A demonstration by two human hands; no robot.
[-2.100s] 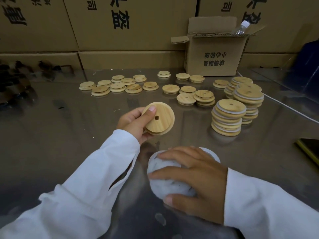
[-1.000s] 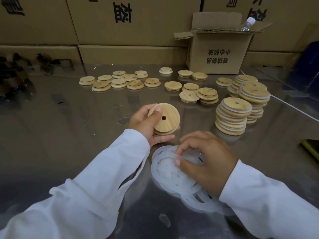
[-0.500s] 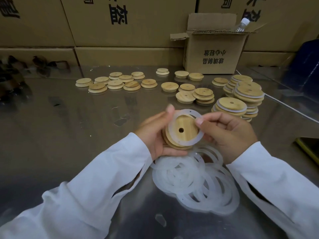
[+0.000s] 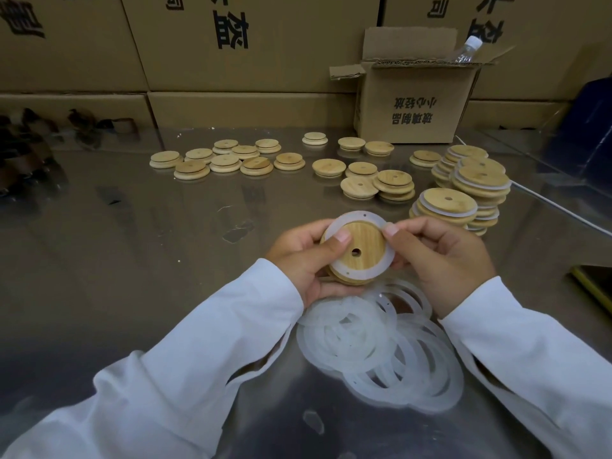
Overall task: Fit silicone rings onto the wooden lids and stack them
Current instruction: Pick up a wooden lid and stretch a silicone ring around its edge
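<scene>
Left hand (image 4: 299, 256) grips the wooden lid (image 4: 362, 241), thumb on its face, above the tabletop's (image 4: 132, 243) middle; right hand (image 4: 440, 256) pinches the silicone ring (image 4: 354, 217) at the lid's right rim. Best practice: work the ring evenly round the lid until it lies flat before stacking.

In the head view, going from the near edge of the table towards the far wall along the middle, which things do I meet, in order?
pile of silicone rings → wooden lid with a ring on it → loose wooden lids → open cardboard box → stacked cartons
</scene>
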